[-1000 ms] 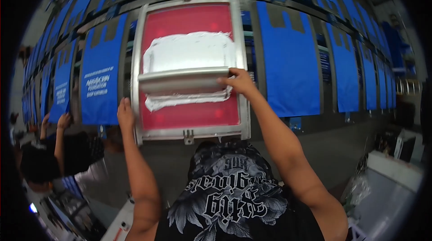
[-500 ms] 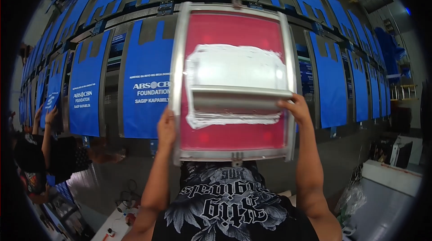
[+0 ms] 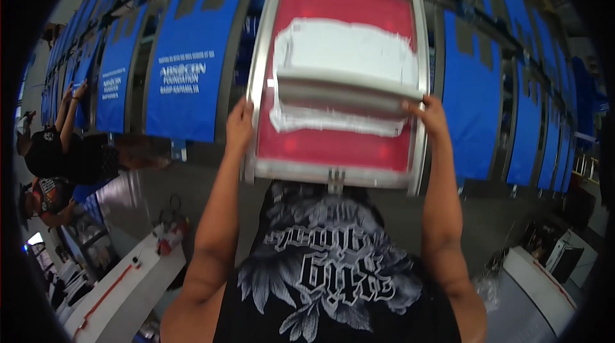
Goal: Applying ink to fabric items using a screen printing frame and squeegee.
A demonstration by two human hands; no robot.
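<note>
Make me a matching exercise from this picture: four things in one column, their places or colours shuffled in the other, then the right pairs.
Things
1. left hand
2. mesh
3. right hand
4. grey bar

Places or colours
A. lying crosswise over the white paste
B. at the left side of the metal frame
C. red where it shows bare
D. at the right end of the grey bar

Right pairs: 1-B, 2-C, 3-D, 4-A
</note>
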